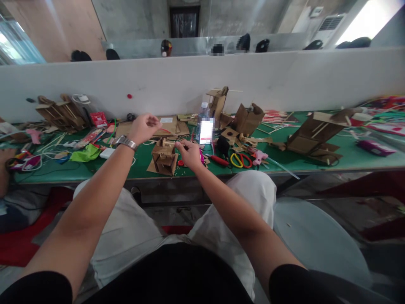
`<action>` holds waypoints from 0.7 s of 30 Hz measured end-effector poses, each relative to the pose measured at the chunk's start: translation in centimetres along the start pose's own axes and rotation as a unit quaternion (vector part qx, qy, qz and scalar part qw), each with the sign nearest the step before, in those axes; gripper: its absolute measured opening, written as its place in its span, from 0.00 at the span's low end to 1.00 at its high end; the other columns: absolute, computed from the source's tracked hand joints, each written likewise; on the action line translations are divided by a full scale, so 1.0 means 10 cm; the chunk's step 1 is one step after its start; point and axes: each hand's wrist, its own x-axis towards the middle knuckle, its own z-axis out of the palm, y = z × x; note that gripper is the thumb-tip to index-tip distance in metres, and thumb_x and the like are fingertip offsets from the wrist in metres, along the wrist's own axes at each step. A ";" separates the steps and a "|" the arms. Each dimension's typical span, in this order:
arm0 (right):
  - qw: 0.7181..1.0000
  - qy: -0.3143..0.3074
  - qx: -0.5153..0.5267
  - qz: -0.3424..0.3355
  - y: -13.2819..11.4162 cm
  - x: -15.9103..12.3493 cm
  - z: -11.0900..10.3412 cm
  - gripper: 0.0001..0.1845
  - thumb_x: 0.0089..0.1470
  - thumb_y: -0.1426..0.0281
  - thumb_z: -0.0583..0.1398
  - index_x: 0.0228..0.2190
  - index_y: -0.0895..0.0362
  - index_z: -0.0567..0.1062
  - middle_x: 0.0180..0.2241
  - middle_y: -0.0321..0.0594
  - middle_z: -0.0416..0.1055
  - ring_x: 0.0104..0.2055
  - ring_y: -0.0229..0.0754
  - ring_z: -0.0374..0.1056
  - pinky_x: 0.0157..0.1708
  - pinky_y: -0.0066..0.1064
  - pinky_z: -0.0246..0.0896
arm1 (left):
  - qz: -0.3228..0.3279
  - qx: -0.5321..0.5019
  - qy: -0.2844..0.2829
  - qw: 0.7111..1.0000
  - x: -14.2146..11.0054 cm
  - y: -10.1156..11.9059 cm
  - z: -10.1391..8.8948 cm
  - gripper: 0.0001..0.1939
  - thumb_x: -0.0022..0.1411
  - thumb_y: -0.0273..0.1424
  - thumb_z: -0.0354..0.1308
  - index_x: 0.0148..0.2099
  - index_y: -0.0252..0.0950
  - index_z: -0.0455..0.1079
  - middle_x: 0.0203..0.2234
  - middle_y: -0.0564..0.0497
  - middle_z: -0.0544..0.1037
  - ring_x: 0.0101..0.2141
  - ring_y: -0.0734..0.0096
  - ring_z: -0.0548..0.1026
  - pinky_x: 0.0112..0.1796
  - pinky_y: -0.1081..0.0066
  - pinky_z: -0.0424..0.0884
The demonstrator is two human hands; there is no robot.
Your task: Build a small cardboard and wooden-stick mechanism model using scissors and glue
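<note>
A small brown cardboard model [164, 157] stands on its cardboard base near the table's front edge, straight ahead of me. My right hand [190, 154] is at its upper right side, the fingers closed on a thin pale stick [176, 144] that reaches toward the model's top. Raised above and left of the model is my left hand [146, 128], a watch on its wrist. Its fingers are curled together at the tips; anything between them is too small to make out. Just behind the right hand, a lit phone [206, 131] leans against a clear plastic bottle [204, 110].
Scissors with red and yellow handles [241, 160], a red-handled tool [219, 160] and a pink glue gun [260, 157] lie to the right. Larger cardboard models [316, 137] stand along the green table [275, 164]. A white partition [190, 80] runs behind. Another person's hand [6, 156] shows far left.
</note>
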 end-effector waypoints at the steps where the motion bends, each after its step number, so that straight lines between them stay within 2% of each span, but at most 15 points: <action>1: 1.000 0.001 0.000 0.002 0.01 0.00 0.00 0.34 0.62 0.39 0.57 0.32 0.57 0.83 0.27 0.38 0.75 0.31 0.42 0.65 0.34 0.33 0.59 | 0.012 0.007 0.026 1.000 -0.02 0.01 -0.03 0.11 0.60 0.39 0.70 0.41 0.39 0.77 0.38 0.45 0.84 0.40 0.59 0.79 0.49 0.62 0.73; 4: 1.000 0.002 0.000 0.008 0.05 0.01 0.01 0.34 0.62 0.39 0.58 0.32 0.57 0.83 0.26 0.38 0.74 0.31 0.42 0.65 0.33 0.33 0.57 | 0.052 0.034 0.090 0.994 -0.15 0.01 -0.13 0.08 0.66 0.38 0.65 0.43 0.40 0.75 0.42 0.43 0.83 0.46 0.56 0.78 0.57 0.58 0.70; 7: 1.000 0.005 0.000 0.011 0.07 0.01 0.00 0.34 0.61 0.39 0.58 0.32 0.56 0.83 0.25 0.38 0.73 0.31 0.43 0.65 0.33 0.33 0.56 | 0.075 0.058 0.156 0.983 -0.38 -0.02 -0.16 0.06 0.69 0.37 0.62 0.44 0.41 0.74 0.44 0.43 0.80 0.53 0.51 0.75 0.64 0.55 0.65; 9: 1.000 0.007 0.001 0.010 0.08 0.01 0.00 0.33 0.61 0.39 0.58 0.32 0.56 0.83 0.25 0.38 0.73 0.31 0.43 0.65 0.33 0.33 0.57 | 0.078 0.066 0.181 0.978 -0.59 -0.06 -0.10 0.07 0.69 0.37 0.61 0.46 0.41 0.74 0.47 0.41 0.79 0.56 0.48 0.73 0.66 0.53 0.62; 13: 1.000 0.010 0.001 0.013 0.09 0.00 0.02 0.33 0.61 0.39 0.58 0.32 0.56 0.83 0.26 0.39 0.74 0.31 0.44 0.66 0.33 0.34 0.58 | 0.087 0.082 0.217 0.969 -1.04 -0.12 0.17 0.21 0.65 0.40 0.64 0.56 0.38 0.69 0.56 0.35 0.74 0.63 0.41 0.69 0.69 0.45 0.56; 17: 1.000 0.012 -0.001 0.012 0.10 -0.01 0.05 0.32 0.60 0.40 0.59 0.32 0.56 0.83 0.27 0.40 0.76 0.31 0.44 0.67 0.33 0.34 0.58 | 0.090 0.113 0.196 0.970 -1.32 -0.11 0.41 0.28 0.64 0.45 0.66 0.60 0.39 0.67 0.61 0.33 0.72 0.66 0.42 0.66 0.70 0.45 0.56; 21: 1.000 0.019 -0.003 0.007 0.09 -0.02 0.05 0.31 0.62 0.42 0.59 0.31 0.57 0.82 0.26 0.40 0.75 0.30 0.44 0.67 0.33 0.34 0.58 | 0.090 0.108 0.152 0.978 -1.35 -0.09 0.47 0.34 0.63 0.48 0.67 0.66 0.40 0.67 0.66 0.34 0.70 0.70 0.40 0.64 0.72 0.45 0.53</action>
